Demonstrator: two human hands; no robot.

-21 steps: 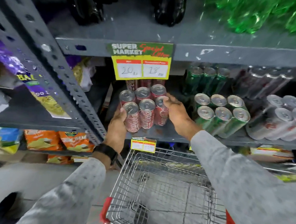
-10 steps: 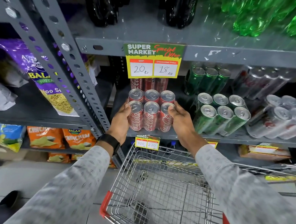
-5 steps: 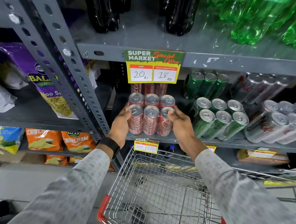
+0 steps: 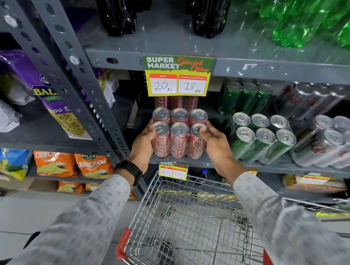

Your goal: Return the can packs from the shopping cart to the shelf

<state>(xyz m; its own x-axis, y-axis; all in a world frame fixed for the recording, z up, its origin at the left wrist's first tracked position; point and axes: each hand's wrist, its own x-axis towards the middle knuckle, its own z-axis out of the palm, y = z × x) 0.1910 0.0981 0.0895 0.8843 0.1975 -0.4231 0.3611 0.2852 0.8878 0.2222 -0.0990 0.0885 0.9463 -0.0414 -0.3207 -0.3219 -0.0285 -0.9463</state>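
A shrink-wrapped pack of red cola cans [image 4: 178, 134] stands upright at the front of the grey shelf [image 4: 209, 163]. My left hand [image 4: 143, 146] presses against its left side and my right hand [image 4: 214, 144] grips its right side, fingers over the top of the front right can. More red cans show behind it, under the price sign. The wire shopping cart [image 4: 187, 224] sits below the shelf, and its basket holds no packs that I can see.
A green can pack [image 4: 261, 137] and a silver can pack [image 4: 331, 144] stand to the right on the same shelf. A yellow price sign [image 4: 177, 75] hangs above. Dark and green bottles fill the upper shelf. A perforated upright [image 4: 87, 91] and snack bags are on the left.
The red pack went from tilted and held off the shelf to standing upright on its front edge. Both hands stayed on its sides.
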